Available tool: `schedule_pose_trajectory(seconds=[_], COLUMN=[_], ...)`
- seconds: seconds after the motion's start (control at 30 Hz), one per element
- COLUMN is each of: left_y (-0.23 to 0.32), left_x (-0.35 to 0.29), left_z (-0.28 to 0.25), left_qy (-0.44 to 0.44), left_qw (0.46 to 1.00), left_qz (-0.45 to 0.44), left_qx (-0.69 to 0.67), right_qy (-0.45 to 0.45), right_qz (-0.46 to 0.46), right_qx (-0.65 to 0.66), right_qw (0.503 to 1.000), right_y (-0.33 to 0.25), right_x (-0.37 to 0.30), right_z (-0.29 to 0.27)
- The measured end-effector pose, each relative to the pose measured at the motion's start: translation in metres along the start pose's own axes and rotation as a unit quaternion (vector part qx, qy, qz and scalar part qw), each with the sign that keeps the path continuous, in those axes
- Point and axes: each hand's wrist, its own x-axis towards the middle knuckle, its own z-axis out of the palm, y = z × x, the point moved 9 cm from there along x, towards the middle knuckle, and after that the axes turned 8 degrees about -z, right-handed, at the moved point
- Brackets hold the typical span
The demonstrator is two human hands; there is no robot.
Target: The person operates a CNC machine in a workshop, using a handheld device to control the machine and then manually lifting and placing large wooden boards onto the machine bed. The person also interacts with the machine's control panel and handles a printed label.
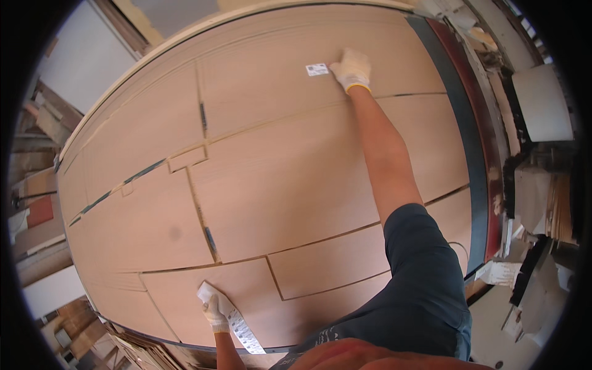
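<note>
A large brown board (296, 179), cut by dark grooves into several panels of different shapes, lies in front of me. Far out over its right half reaches my right hand (353, 68), in a pale work glove with a yellow cuff. Its fingers look curled together, and the thumb side is at the right edge of a small white printed label (317, 69) stuck flat on the board. Close to the near edge, my left hand (214, 313), gloved too, grips a long white strip of labels (237, 324). The strip's lower end trails toward the board's edge.
A dark green band (453, 105) and a dark red edge (490, 179) run along the board's right side. Stacked boards and offcuts (46, 216) crowd the left. More scrap pieces (542, 203) stand at the right, and sheets (142, 351) lie below the near left edge.
</note>
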Motion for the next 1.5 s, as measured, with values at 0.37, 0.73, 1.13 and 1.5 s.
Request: schedule_pose_trajectory(seconds=[0.37, 0.73, 1.13, 1.5], left_y=[0.008, 0.175, 0.123, 0.052], left_x=[-0.005, -0.197, -0.252, -0.195], left_z=[0.032, 0.091, 0.112, 0.089], left_qy=[-0.082, -0.2, -0.372, -0.075], left_qw=[0.995, 0.964, 0.921, 0.985], left_qz=[-0.021, 0.176, -0.072, 0.007], left_qx=[0.061, 0.003, -0.086, 0.154], right_qy=[-0.236, -0.337, -0.31, -0.087], right_qz=[-0.262, -0.068, -0.258, -0.043], right_qx=[0.006, 0.72, 0.485, 0.451], right_qw=[0.936, 0.603, 0.776, 0.887], right_y=[-0.162, -0.198, -0.191, -0.065], right_x=[-0.159, -0.612, -0.594, -0.448], right_z=[0.07, -0.02, -0.119, -0.021])
